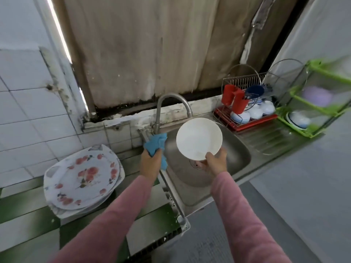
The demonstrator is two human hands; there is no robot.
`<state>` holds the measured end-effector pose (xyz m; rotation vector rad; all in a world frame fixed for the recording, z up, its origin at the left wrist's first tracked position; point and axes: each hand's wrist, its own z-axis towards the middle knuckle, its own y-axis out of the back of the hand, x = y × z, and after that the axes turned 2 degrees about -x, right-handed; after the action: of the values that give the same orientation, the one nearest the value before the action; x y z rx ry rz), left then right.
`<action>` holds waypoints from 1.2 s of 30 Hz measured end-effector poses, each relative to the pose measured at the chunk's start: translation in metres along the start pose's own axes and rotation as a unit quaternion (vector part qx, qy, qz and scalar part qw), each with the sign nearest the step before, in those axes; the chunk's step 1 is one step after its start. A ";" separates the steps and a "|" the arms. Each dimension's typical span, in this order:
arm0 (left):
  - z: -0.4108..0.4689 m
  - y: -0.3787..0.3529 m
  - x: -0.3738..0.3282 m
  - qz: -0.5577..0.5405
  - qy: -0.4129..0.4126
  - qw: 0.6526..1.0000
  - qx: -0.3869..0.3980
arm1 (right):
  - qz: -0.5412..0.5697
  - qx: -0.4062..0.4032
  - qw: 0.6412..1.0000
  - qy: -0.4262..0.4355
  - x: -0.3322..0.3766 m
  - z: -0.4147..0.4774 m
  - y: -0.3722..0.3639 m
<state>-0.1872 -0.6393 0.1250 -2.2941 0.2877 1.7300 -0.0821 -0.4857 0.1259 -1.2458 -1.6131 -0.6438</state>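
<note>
One sink [237, 154], steel, single basin, taken as the landmark. One tap [171, 99] rises at the sink's back left corner and curves over the basin.

Counts:
- one white plate [199, 138]
- one blue cloth [156, 144]
- two red cups [233, 97], upturned in a wire dish rack [245, 122] behind the sink's right side
- at least three blue-and-white bowls [255, 112] in that rack; those behind are hidden
- one green shelf rack [313, 103] further right of the sink, blurred
- a stack of floral platters [81, 177] on the worktop [24, 202] left of the sink; several rims show, exact number unclear

Hands – two, apart, pink sleeves on both arms.
- The right hand [216, 164] holds the plate by its near lower rim, thumb on the inner face. The plate is tilted up, its face toward the camera, held above the sink's basin just below the tap's spout.
- The left hand [151, 164] is curled round the bunched cloth at the sink's left edge, with the cloth up against the foot of the tap.

Plate and cloth are close but not touching – a narrow gap lies between them.
</note>
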 end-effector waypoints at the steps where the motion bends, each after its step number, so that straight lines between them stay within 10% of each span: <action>1: -0.001 -0.013 0.001 0.001 -0.003 1.000 0.015 | -0.021 -0.011 1.000 0.006 0.002 0.008 0.010; 14: -0.003 -0.086 0.017 0.070 -0.022 0.997 0.015 | -0.190 -0.042 0.979 0.057 -0.001 0.052 0.064; 36: 0.000 -0.079 0.022 0.085 -0.049 0.995 0.006 | -0.162 -0.021 0.975 0.147 -0.002 0.043 0.048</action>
<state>-0.1567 -0.5644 0.1109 -2.2232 0.4850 1.9095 -0.0535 -0.4341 0.1000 -0.8709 -1.5677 -1.0217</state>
